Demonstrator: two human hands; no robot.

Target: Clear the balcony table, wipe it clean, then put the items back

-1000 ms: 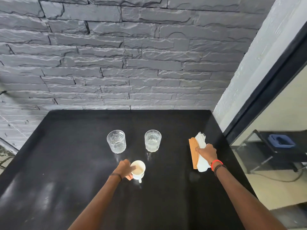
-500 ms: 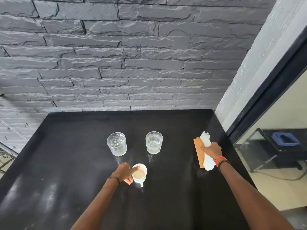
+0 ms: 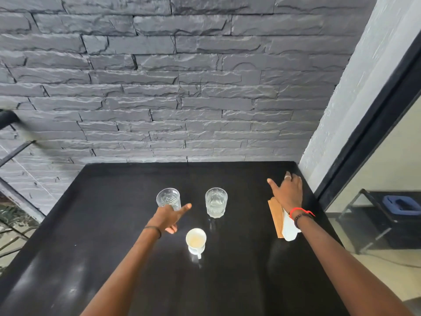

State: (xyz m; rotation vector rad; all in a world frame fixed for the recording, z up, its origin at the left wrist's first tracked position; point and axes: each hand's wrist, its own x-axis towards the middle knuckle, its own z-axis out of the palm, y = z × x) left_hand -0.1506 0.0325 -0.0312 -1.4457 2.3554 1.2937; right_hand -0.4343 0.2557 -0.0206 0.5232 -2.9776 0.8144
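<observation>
On the black table (image 3: 114, 258) stand a left drinking glass (image 3: 168, 198), a right drinking glass (image 3: 216, 202) with some water, and a small white cup (image 3: 196, 241) with a beige residue inside. A wooden napkin holder (image 3: 275, 218) with white napkins (image 3: 289, 229) lies at the right side. My left hand (image 3: 170, 217) hovers just in front of the left glass, fingers apart, holding nothing. My right hand (image 3: 287, 190) reaches past the napkin holder toward the far right corner, fingers spread, empty; my wrist hides part of the napkins.
A grey stone wall (image 3: 159, 87) runs along the table's far edge. A white wall and a black door frame (image 3: 373, 124) border the right side. Through the glass stands a black rack with a blue box (image 3: 401, 202). A railing (image 3: 13, 151) is at left.
My left hand let go of the white cup and moved forward toward the left glass. My right hand released the napkin holder and reached toward the far right corner.
</observation>
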